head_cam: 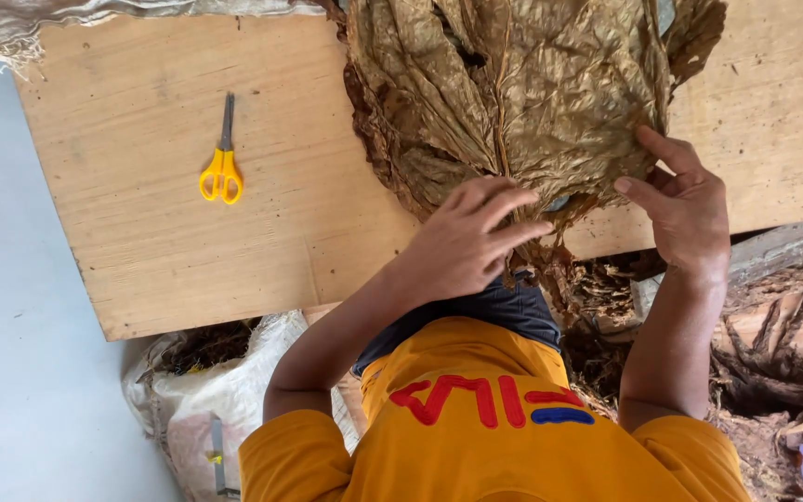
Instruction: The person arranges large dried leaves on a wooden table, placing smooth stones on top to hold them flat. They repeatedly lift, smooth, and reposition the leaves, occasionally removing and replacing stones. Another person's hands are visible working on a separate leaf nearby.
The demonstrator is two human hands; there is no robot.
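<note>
Crinkled dry leaves point(513, 93) on plywood board point(141, 139); both hands' fingers point(504, 200) spread, pressing them.

An orange short-sleeved shirt point(494, 437) with red and blue lettering.

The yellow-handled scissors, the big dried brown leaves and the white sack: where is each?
Yellow-handled scissors point(221, 173): head view, on the handle loops.
Big dried brown leaves point(522, 88): head view, middle of the top leaf.
White sack point(202, 409): head view, on its bulging side.
</note>
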